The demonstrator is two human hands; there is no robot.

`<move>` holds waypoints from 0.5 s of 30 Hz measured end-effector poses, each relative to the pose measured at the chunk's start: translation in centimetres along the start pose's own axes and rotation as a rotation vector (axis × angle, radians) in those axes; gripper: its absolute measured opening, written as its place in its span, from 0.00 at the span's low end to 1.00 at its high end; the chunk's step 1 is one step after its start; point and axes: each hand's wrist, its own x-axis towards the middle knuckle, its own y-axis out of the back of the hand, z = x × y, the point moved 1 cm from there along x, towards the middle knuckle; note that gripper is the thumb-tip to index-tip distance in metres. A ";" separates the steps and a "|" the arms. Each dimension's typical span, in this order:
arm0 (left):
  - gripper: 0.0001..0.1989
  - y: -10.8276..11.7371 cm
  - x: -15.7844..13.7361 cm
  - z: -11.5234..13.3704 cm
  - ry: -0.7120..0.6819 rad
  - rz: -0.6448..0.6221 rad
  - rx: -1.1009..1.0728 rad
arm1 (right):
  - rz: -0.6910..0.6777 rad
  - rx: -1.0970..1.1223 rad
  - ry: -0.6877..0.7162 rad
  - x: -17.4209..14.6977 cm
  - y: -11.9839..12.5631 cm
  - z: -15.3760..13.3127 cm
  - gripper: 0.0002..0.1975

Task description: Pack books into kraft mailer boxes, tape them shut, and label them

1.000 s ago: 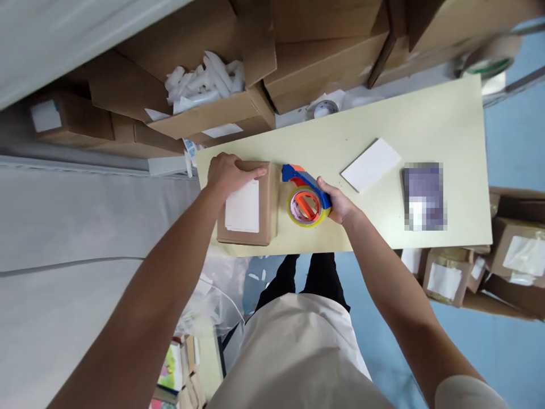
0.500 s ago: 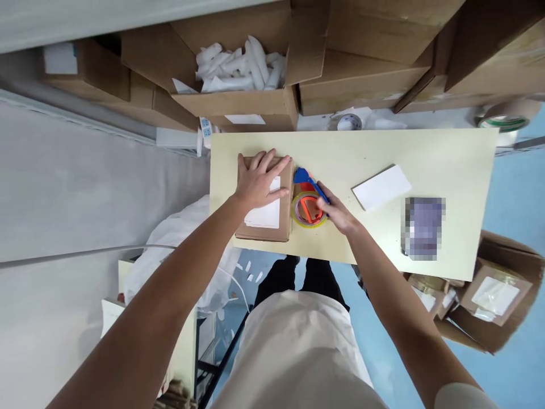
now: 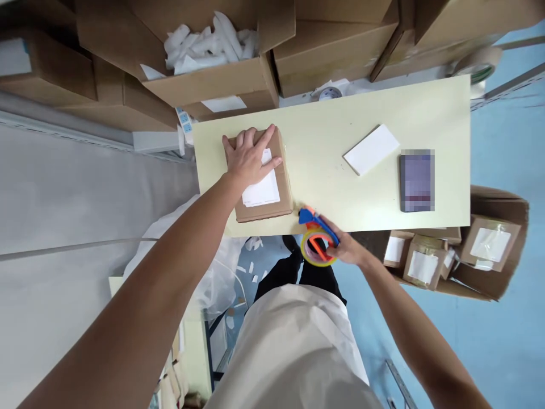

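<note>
A brown cardboard box (image 3: 266, 211) with a white label (image 3: 264, 190) on top lies at the left end of the pale table. Spread across the box's upper face is my left hand (image 3: 249, 159), its fingers apart and pressing flat. My right hand (image 3: 343, 241) is closed around the blue handle of a tape dispenser (image 3: 315, 240), which has an orange frame and a roll of yellowish tape. The dispenser hangs at the table's front edge, right of the box's near corner, partly beyond the edge.
On the pale table (image 3: 315, 153) lie a white flat box (image 3: 371, 149) and a blurred-out dark purple item (image 3: 417, 182). Behind stands an open carton (image 3: 208, 82) of white packing pieces. An open box (image 3: 504, 278) with several small parcels stands at the right.
My right hand has drawn the tape dispenser from the box's right side down toward me, past the table's front edge. My left hand stays on the box. The camera view has shifted.
</note>
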 end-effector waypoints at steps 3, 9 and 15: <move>0.40 -0.7 -0.1 0.0 0.058 0.042 -0.020 | 0.051 0.096 0.023 -1.2 -3.3 1.7 0.47; 0.44 -1.5 -1.7 -2.4 0.330 0.085 -0.074 | 0.168 0.263 0.083 3.8 -0.7 -3.1 0.43; 0.49 0.4 -2.1 -1.6 0.095 0.004 -0.068 | 0.061 0.101 0.150 10.8 5.9 -11.0 0.33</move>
